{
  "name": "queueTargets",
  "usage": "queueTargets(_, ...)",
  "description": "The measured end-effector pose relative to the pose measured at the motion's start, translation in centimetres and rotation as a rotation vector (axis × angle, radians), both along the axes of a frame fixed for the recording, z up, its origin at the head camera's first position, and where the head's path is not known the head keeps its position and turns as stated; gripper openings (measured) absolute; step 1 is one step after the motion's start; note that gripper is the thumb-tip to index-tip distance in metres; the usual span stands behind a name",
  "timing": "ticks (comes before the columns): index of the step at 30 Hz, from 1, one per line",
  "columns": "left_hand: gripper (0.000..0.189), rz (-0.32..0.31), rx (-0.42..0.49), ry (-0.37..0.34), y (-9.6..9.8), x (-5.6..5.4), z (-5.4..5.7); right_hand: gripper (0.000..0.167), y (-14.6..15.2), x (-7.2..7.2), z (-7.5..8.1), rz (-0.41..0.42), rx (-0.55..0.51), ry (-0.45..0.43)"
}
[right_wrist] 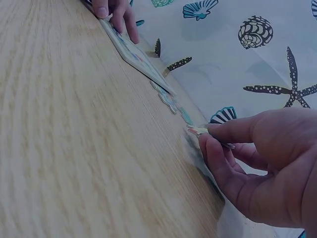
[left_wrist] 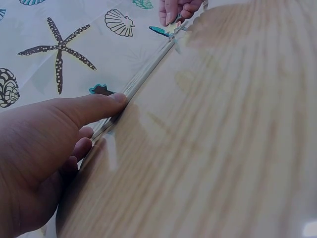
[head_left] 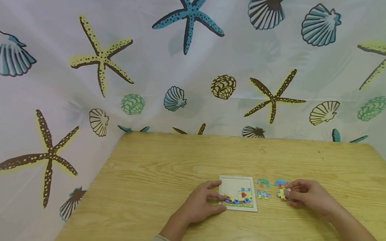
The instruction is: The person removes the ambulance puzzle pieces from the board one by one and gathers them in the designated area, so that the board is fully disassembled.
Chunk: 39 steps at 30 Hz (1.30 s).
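A square puzzle board [head_left: 236,181] with a light frame lies on the table, its lower part filled with colourful pieces. My left hand [head_left: 201,203] rests along its left side, the fingers extended and touching the frame and the filled part. To the right, my right hand [head_left: 308,196] pinches a yellow puzzle piece [head_left: 281,194] between thumb and fingers. In the right wrist view, that piece [right_wrist: 197,130] is held close over the table, thumb on top. Nearest it are a blue-and-pink piece [head_left: 281,182], a green piece [head_left: 264,182] and a blue-and-white piece [head_left: 263,194].
The wood-grain table [head_left: 156,167] reaches back to a hanging white sheet [head_left: 150,71] printed with starfish and shells. The same sheet runs along the left side. The loose pieces lie between the board and my right hand.
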<state>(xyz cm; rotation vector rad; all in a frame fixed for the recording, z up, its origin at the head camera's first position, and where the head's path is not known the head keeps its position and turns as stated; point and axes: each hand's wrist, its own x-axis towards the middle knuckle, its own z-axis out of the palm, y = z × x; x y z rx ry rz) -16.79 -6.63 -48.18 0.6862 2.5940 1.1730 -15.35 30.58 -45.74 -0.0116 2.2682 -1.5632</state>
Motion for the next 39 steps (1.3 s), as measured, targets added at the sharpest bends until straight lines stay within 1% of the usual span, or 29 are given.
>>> queueTargets(1, 0.026, -0.001, 0.003, -0.001, 0.0, 0.0, 0.0, 0.048, -0.2, 0.0, -0.1, -0.007, 0.007, 0.011)
queueTargets(3, 0.027, -0.002, 0.009, -0.004, 0.0, 0.0, -0.1, 0.043, -0.8, 0.1, -0.1, -0.030, 0.056, 0.044)
queueTargets(8, 0.027, -0.010, 0.011, 0.001, 0.1, 0.1, 0.0, 0.026, -2.2, 0.6, 0.0, -0.116, 0.252, 0.127)
queueTargets(10, 0.027, -0.014, 0.009, 0.009, 0.1, 0.1, 0.1, 0.023, -2.5, 0.7, 0.2, -0.132, 0.294, 0.144)
queueTargets(12, 0.027, -0.015, 0.009, 0.010, 0.1, 0.1, 0.1, 0.022, -2.7, 0.8, 0.4, -0.132, 0.311, 0.160)
queueTargets(16, 0.027, -0.018, 0.016, 0.005, 0.1, 0.0, 0.0, 0.023, -3.4, 0.8, 0.8, -0.127, 0.316, 0.183)
queueTargets(20, 0.027, -0.018, 0.020, -0.009, 0.1, 0.0, -0.1, 0.030, -4.4, 0.6, 0.9, -0.085, 0.257, 0.198)
queueTargets(23, 0.027, -0.024, 0.027, -0.006, 0.1, 0.1, -0.1, 0.037, -5.3, 0.4, 0.9, -0.053, 0.179, 0.172)
queueTargets(27, 0.027, -0.029, 0.023, 0.008, 0.2, 0.1, -0.1, 0.041, -6.9, 0.1, 1.0, -0.029, 0.082, 0.110)
queueTargets(32, 0.027, -0.022, 0.021, 0.009, 0.0, 0.1, 0.0, 0.045, -9.2, 0.0, 0.8, 0.040, 0.004, 0.075)
queueTargets(36, 0.027, -0.020, 0.016, -0.003, -0.1, 0.1, -0.1, 0.044, -10.7, 0.3, 0.4, 0.073, 0.003, 0.066)
queueTargets(37, 0.027, -0.019, 0.012, -0.004, -0.2, 0.1, -0.1, 0.044, -11.1, 0.4, 0.4, 0.074, 0.014, 0.070)
queueTargets(39, 0.027, -0.014, 0.007, -0.004, -0.3, 0.1, -0.2, 0.046, -11.7, 0.5, 0.4, 0.057, 0.072, 0.092)
